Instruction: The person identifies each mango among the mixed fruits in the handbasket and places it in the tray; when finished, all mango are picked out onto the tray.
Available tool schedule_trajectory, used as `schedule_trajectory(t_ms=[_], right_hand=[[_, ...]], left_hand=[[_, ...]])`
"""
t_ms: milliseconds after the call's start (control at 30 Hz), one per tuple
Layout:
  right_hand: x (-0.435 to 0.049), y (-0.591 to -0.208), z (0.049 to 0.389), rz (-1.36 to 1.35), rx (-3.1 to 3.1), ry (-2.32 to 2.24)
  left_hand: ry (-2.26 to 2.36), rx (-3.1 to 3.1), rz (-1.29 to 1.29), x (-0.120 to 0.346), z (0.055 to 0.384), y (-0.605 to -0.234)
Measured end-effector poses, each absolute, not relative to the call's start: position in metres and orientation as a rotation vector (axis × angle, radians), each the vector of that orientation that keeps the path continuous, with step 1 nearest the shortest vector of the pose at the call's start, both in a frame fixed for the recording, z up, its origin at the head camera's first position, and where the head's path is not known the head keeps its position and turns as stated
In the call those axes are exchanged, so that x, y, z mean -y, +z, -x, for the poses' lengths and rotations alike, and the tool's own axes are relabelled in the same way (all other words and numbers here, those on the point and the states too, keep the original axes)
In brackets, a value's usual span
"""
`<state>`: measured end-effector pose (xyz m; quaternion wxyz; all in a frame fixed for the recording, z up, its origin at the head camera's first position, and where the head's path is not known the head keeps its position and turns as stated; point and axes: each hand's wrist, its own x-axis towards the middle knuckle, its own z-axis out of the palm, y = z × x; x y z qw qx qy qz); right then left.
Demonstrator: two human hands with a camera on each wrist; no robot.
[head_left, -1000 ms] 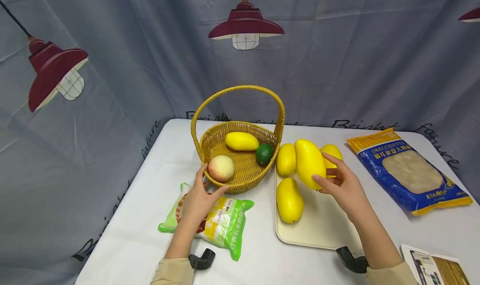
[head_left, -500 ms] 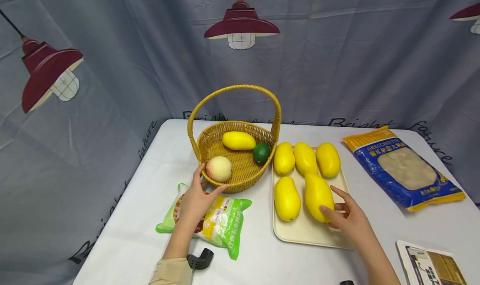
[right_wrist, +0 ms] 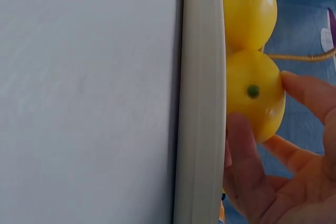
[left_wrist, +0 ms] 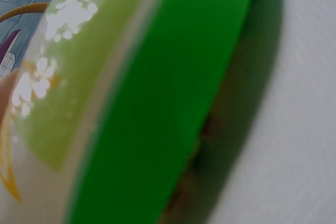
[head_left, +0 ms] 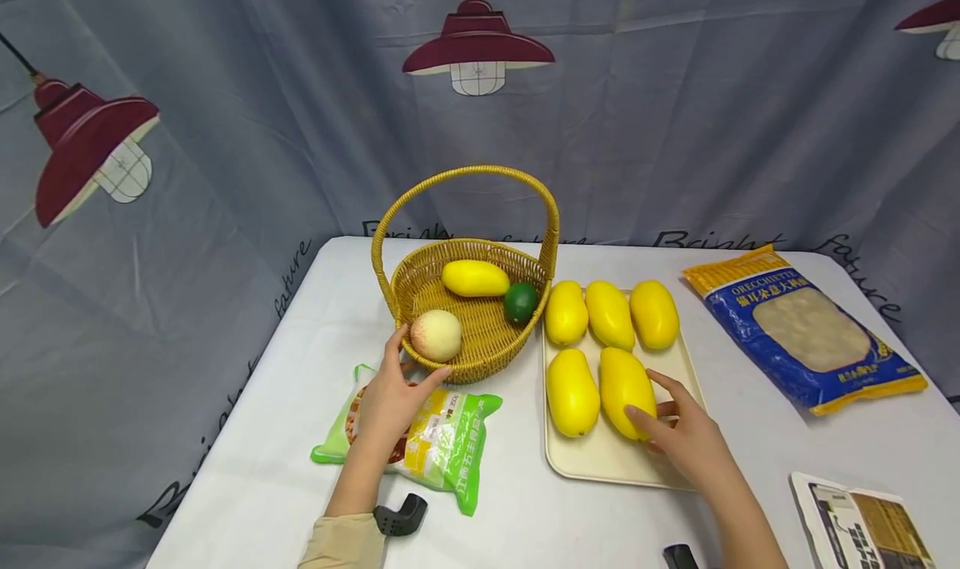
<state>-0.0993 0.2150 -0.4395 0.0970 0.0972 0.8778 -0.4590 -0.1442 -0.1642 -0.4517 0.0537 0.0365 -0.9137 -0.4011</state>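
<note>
My right hand (head_left: 684, 436) grips a yellow mango (head_left: 626, 392) lying in the front row of the cream tray (head_left: 592, 467), thumb on the near side and fingers on the far side. In the right wrist view, that mango (right_wrist: 254, 95) shows its green stem spot between thumb and fingers (right_wrist: 307, 95). Beside it lies another mango (head_left: 572, 394); three more (head_left: 609, 313) form the back row. My left hand (head_left: 390, 404) holds the near-left rim of a wicker basket (head_left: 491, 336) between spread thumb and fingers. Inside are a peach (head_left: 437, 336), a mango (head_left: 475, 278) and a dark green fruit (head_left: 521, 302).
A green-and-white food bag (head_left: 442, 440) lies under my left hand and fills much of the left wrist view. A blue-and-yellow orecchiette bag (head_left: 806, 327) lies at the right. A flat white-and-brown package (head_left: 862, 526) sits near the front right. The basket's tall handle (head_left: 465, 172) arches upward.
My right hand has brought the mango down from above the tray's back row to the front row, then slightly left beside the other mango. My left hand stays at the basket rim.
</note>
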Motion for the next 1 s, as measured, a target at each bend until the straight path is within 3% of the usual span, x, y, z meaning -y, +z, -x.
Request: schedule_trajectory(t_ms=[600,1000], right_hand=[[-0.208,-0.432,0.103,-0.254,-2.616,-1.270],[-0.205,-0.387,0.109,-0.129,-2.858,-0.949]], left_hand=[[-1.199,2.774,-0.088,0.164,0.145,-0.452],[-1.194,2.776,-0.083,0.164,0.145,-0.453]])
